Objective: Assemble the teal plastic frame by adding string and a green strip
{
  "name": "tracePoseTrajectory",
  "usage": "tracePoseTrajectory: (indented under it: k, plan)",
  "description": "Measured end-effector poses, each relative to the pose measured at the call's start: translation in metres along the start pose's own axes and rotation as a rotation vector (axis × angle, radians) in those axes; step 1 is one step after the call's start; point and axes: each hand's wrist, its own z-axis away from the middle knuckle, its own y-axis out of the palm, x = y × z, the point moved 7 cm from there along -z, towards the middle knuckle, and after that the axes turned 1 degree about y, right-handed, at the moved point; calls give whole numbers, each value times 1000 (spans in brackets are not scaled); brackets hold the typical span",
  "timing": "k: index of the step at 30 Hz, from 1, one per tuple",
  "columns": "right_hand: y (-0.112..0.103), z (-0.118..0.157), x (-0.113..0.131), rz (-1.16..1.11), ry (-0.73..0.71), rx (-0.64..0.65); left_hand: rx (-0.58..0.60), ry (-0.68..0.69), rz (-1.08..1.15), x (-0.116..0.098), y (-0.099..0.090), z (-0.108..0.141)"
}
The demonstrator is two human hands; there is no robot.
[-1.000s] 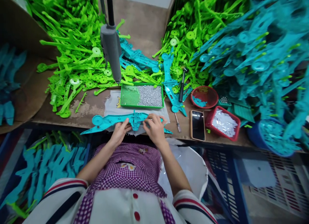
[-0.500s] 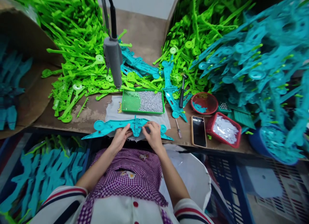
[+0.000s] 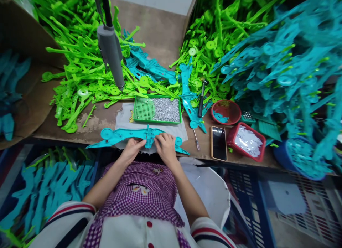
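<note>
A long turquoise plastic part [image 3: 124, 133] with a ribbed centre piece lies at the table's front edge, partly on a white cloth [image 3: 123, 115]. My left hand [image 3: 133, 149] grips it just left of the centre, thumb against the ribbed piece. On the other side, my right hand [image 3: 166, 147] has its fingers bent together on the part right of the centre. Whether a small piece is between those fingertips is hidden. Behind the part sits a green tray [image 3: 144, 110] with many small silver pieces, probably screws. A grey electric screwdriver [image 3: 110, 55] hangs above and to the left.
Green plastic parts [image 3: 80, 80] pile up at the back. Turquoise parts [image 3: 283, 59] heap at the right. A hammer [image 3: 201, 102], small screwdriver [image 3: 197, 140], phone [image 3: 218, 144], red round bowl [image 3: 232, 110], red box [image 3: 260, 153] and blue bowl [image 3: 283, 155] stand right of the cloth.
The hanging electric screwdriver has swung left and now tilts. My right fingers have closed in nearer the centre of the turquoise part; my left hand keeps its grip. The view has shifted slightly.
</note>
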Motion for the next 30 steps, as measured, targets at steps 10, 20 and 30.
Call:
tracePoseTrajectory:
  k: [10,20,30]
  plan:
    - [2,-4,-1,-65,65,-37,6,23,-6,7,1,-1]
    - [5,-14,-7,-111,109,117,-42,-5,-45,3,-1,-2]
    - [15,-12,-4,-51,156,140,75,-60,-402,1,-18,2]
